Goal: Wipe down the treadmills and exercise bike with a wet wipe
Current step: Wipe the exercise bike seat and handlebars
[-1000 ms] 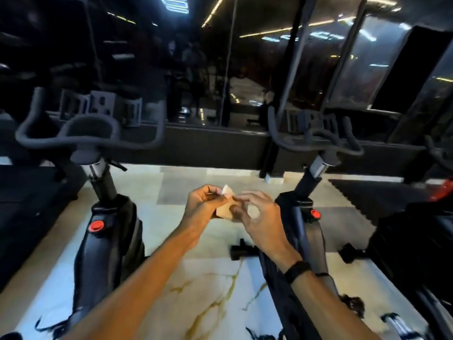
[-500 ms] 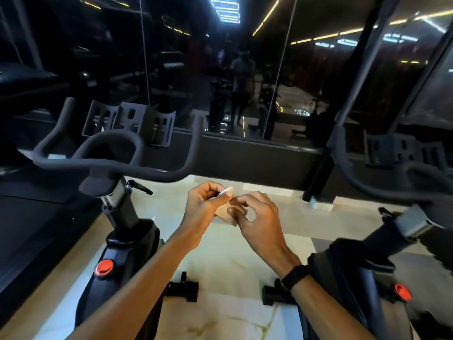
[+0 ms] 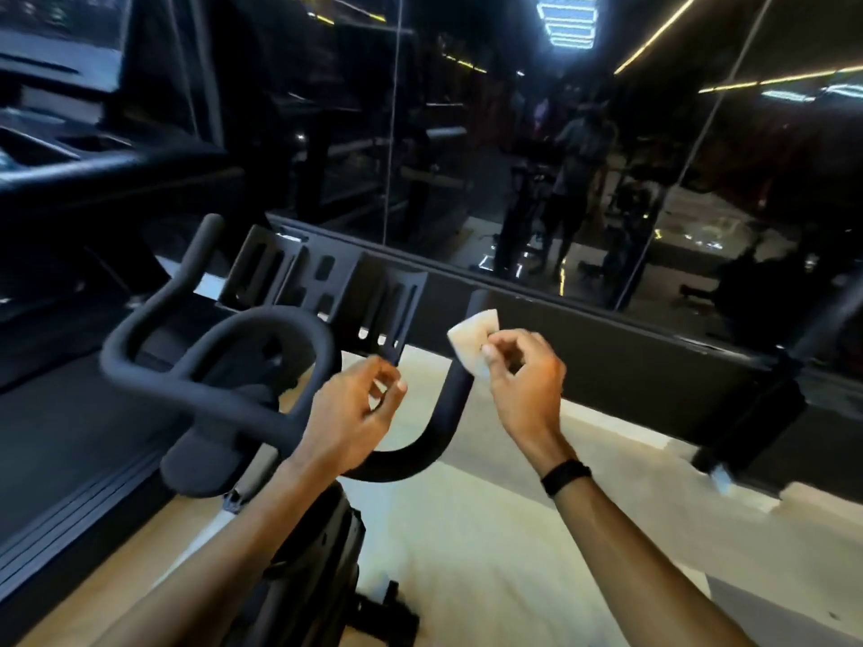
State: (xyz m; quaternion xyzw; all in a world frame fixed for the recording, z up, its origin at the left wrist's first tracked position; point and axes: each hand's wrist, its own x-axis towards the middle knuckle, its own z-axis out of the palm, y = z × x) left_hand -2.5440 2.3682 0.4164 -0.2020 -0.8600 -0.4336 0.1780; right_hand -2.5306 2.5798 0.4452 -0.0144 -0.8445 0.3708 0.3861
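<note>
A black exercise bike [image 3: 219,394] stands right in front of me, its looped handlebar at centre left. My right hand [image 3: 525,389] pinches a small folded white wet wipe [image 3: 472,340] just beside the handlebar's upturned right end. My left hand [image 3: 355,413] hovers over the handlebar's right curve with loosely curled fingers and holds nothing. A black treadmill [image 3: 70,179] fills the left side of the view.
A dark mirrored wall [image 3: 560,156] runs across the back and reflects gym gear and a standing person. Pale marble floor [image 3: 490,553] lies under and right of the bike. A black post [image 3: 766,399] rises at the right.
The view has swung left and closer to the left bike. My hands, which held the wipe together, have parted; the wipe stays in my right hand and the left is free.
</note>
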